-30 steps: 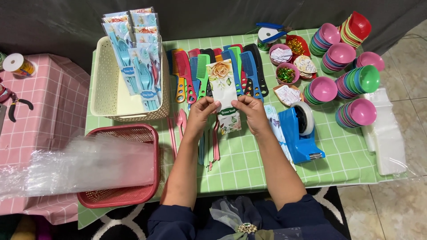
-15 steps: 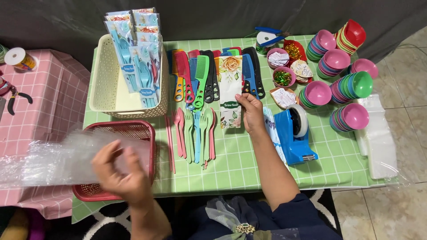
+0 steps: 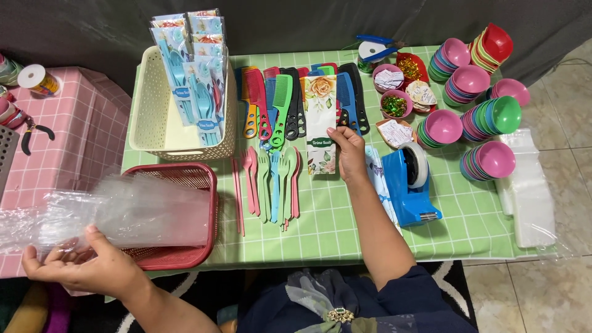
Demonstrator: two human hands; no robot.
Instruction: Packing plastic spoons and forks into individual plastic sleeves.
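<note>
My right hand (image 3: 350, 152) rests on the green checked table (image 3: 345, 222), its fingers touching the right edge of a tall floral card (image 3: 320, 123) that lies over a row of coloured combs (image 3: 280, 98). Just left of the card lie several pastel plastic spoons and forks (image 3: 271, 182). My left hand (image 3: 83, 265) is at the lower left, fingers gripping a stack of clear plastic bags (image 3: 123, 213) that lies across a red basket (image 3: 179, 216).
A cream basket (image 3: 151, 117) holds packed cutlery sets. A blue tape dispenser (image 3: 410, 179) stands right of my right hand. Stacks of coloured bowls (image 3: 481, 111), small bowls of trinkets (image 3: 394, 102) and white bags (image 3: 524, 191) fill the right side. A pink-clothed table (image 3: 61, 142) carries pliers.
My left hand left the floral card and moved down-left to the clear bags over the red basket, taking hold of them. My right hand stays on the card, now lying flat.
</note>
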